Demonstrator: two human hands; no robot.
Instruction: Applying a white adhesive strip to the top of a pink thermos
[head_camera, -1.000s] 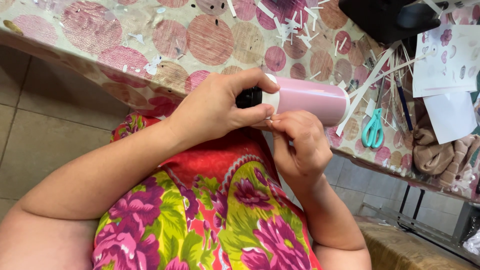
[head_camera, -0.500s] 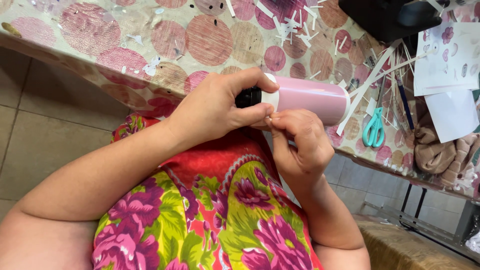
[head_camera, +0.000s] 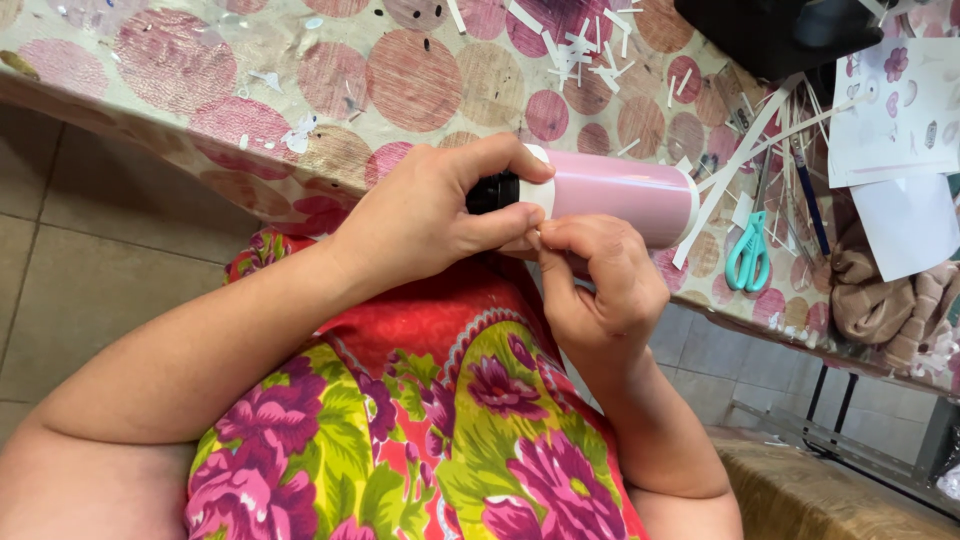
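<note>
A pink cylinder (head_camera: 620, 195) with white rims and a black end lies sideways in front of me, over the table's edge. My left hand (head_camera: 420, 215) wraps its black end, thumb and forefinger on the white rim. Just below the cylinder, my right hand (head_camera: 595, 285) pinches its lower edge near the rim with thumb and fingertips; what the fingertips pinch is too small to tell. Both hands sit above my lap in a red, green and magenta flowered garment.
A table (head_camera: 200, 90) under a cloth with pink circles carries scattered white paper strips (head_camera: 580, 45). Teal scissors (head_camera: 748, 255), a blue pen (head_camera: 808, 195), white paper sheets (head_camera: 900, 130), a beige cloth (head_camera: 885, 300) and a black object (head_camera: 780, 35) lie at right. Tiled floor lies at left.
</note>
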